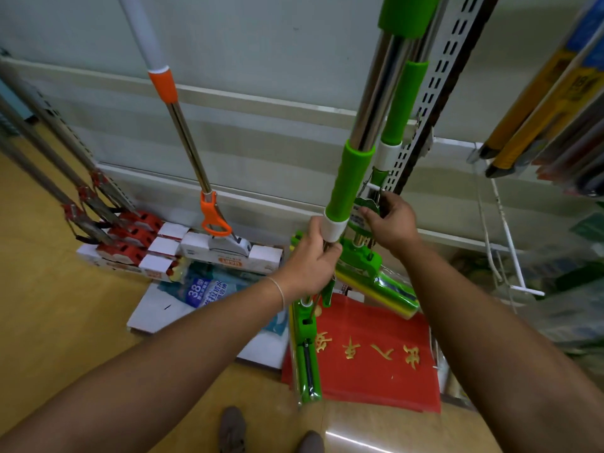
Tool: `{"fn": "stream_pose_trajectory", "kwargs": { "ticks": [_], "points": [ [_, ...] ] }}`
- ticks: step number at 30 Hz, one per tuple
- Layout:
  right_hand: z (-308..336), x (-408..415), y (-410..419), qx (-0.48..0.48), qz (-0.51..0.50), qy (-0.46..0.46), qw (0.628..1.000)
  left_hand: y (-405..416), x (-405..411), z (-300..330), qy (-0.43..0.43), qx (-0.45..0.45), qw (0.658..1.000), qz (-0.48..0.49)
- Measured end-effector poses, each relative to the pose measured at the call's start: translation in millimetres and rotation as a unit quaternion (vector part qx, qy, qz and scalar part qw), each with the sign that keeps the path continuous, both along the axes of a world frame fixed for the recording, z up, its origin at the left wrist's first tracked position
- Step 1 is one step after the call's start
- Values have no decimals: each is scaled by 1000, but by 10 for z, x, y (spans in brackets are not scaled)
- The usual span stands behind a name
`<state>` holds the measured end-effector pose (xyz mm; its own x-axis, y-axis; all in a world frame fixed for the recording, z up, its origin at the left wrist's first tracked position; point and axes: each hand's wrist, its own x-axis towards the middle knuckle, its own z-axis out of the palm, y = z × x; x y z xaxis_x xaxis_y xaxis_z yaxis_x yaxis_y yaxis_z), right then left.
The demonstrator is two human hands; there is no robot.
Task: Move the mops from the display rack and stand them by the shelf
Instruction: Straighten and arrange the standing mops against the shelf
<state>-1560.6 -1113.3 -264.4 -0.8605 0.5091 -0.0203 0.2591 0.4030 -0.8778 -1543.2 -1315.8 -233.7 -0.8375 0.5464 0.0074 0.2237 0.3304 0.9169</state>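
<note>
Steadiness matters here: left hand (pixel 310 256) clenches the near green mop (pixel 346 188) at centre frame, right hand (pixel 390 220) pinches the rear mop's tag (pixel 367 204), so free that hook before lifting.

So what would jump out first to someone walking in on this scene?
Probably the bright green-sleeved steel mop at the centre, which the left hand grips just below its white collar, while the right hand pinches the label on a second green mop behind it. Next, the red mat with gold characters on the floor below, and the orange-handled mop leaning at left.
</note>
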Motion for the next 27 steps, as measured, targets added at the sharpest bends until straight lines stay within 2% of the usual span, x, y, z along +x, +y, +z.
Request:
{"fn": "stream_pose_trajectory", "kwargs": {
  "ticks": [6, 15, 23, 27],
  "points": [
    [-14, -49, -6, 11, -15, 11, 1000, 140, 146, -138, -9, 106, 990, 88],
    [-42, -79, 140, -10, -6, -3, 1000, 277, 117, -121, -20, 94, 986, 137],
    [-12, -217, 289, -34, 66, -17, 997, 300, 174, -157, -129, 118, 981, 86],
    [-11, -259, 241, -26, 116, -19, 993, 347, 127, -165, -135, 102, 984, 60]
  ]
}}
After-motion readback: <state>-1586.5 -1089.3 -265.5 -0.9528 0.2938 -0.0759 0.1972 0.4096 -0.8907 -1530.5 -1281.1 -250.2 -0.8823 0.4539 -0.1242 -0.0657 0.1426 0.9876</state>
